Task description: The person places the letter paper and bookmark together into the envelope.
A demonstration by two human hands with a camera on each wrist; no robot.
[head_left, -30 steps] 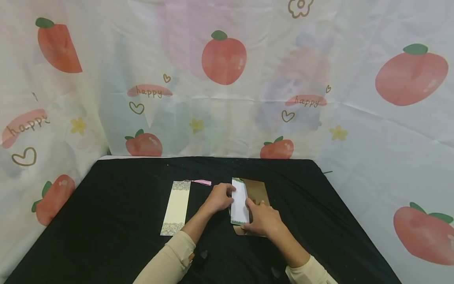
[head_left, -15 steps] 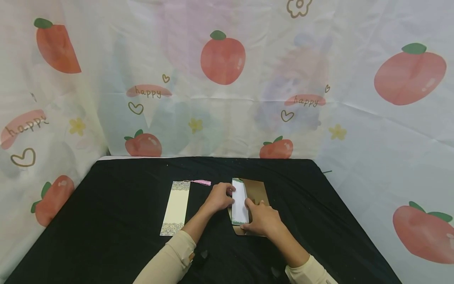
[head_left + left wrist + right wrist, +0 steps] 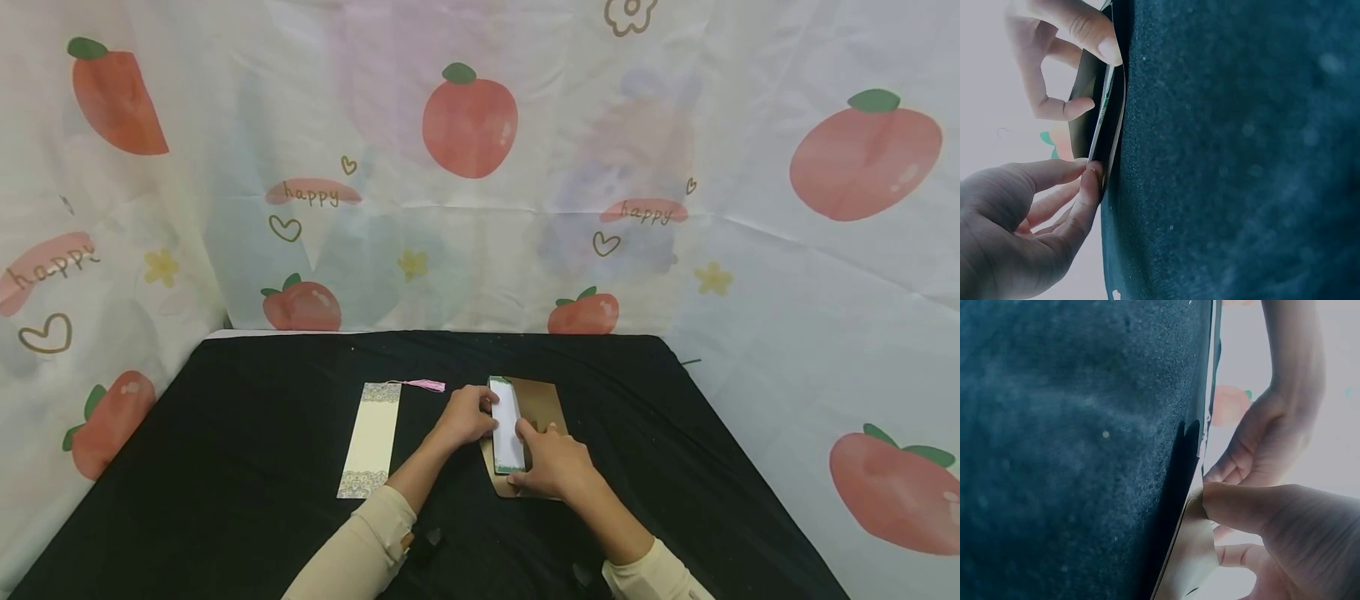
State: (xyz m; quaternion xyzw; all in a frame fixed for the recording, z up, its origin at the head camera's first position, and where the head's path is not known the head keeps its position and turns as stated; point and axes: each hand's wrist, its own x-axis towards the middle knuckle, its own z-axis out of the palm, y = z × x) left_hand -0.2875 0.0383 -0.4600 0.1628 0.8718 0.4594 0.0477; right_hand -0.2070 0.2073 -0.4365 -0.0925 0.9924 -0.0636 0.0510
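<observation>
A narrow white card (image 3: 507,433) with green-patterned ends lies lengthwise over a brown paper envelope (image 3: 542,402). My left hand (image 3: 463,417) pinches the card's left long edge between thumb and fingers. In the left wrist view the card (image 3: 1103,109) stands edge-on between two spread layers of the envelope. My right hand (image 3: 558,462) grips the envelope near its lower part, thumb at the edge and fingers curled. The right wrist view shows that thumb (image 3: 1235,503) right against the brown paper (image 3: 1191,550). Part of the card is hidden inside the envelope.
Left of my hands, a cream bookmark (image 3: 371,437) with lace-patterned ends lies flat, its pink tassel (image 3: 426,385) pointing right. A black cloth (image 3: 247,442) covers the table. Fruit-printed curtains (image 3: 480,250) stand around its back and sides.
The white card has slid slightly right into the envelope, so a narrower strip shows and more brown appears at its lower left. Both hands stay nearly in place.
</observation>
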